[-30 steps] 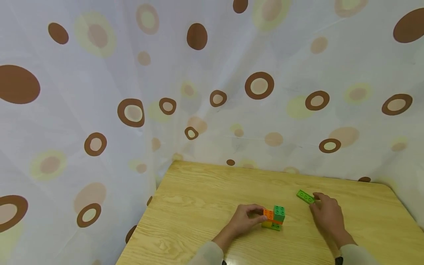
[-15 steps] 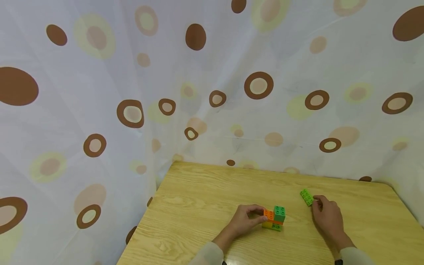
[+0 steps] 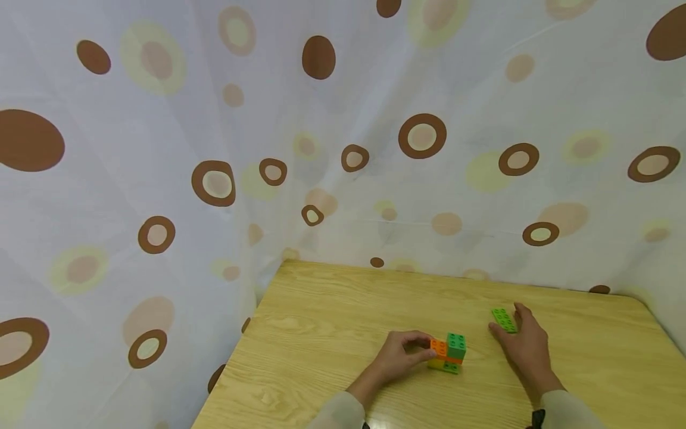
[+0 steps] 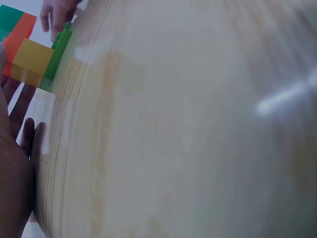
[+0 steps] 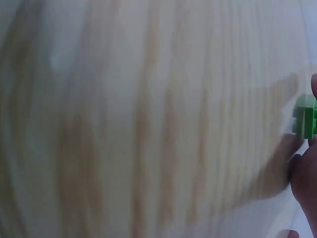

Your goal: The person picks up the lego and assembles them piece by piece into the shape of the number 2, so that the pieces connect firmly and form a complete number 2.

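Observation:
In the head view my left hand pinches the left end of a small toy brick stack between thumb and fingers. The stack has an orange brick, a darker green brick on its right part, a yellow brick lower down and a light green plate at the bottom. To the right and farther back lies a separate light green studded brick, flat on the table. My right hand is around it, thumb on the near left side and fingers on the right, spread wider than the brick.
The wood-grain table extends to a back edge against a hanging white curtain with brown and yellow circles. The curtain also stands along the left side and at the far right.
The separate green brick has turned and shifted slightly right; its studs now face up. My right hand has moved from its near right end to surround it, fingers spreading. The left hand stays on the stack.

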A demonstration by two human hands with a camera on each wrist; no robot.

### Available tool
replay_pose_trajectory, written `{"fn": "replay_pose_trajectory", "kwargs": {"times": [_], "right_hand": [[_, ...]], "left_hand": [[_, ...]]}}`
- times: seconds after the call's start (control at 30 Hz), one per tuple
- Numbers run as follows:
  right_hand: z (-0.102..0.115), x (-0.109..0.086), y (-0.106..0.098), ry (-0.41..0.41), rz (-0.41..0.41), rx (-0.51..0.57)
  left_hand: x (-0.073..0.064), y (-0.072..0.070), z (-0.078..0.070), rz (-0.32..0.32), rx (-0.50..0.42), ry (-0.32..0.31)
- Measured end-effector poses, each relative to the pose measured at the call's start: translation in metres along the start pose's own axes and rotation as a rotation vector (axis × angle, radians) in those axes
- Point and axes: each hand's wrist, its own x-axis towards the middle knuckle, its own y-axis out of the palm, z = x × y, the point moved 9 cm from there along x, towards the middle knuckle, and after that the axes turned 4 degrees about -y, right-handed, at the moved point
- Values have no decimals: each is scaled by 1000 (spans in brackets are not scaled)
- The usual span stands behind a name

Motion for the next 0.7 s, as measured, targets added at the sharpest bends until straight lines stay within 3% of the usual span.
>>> {"fn": "replay_pose_trajectory", "kwargs": {"times": [0.27,0.4,0.57,0.7], "right_hand": [[-2,-1,-6,-13,-164,26],[7,-5,-8,-37,-137,34],[47,-10,-9,-159,-99,121],[94,-17,-15,-322,-93,240]], "left_hand": [[2,1,2,6,-37,-13],[1,0,1,0,-29,-5],[1,-1,3,4,-31,-9],[1,1,2,10,-30,-12]]}}
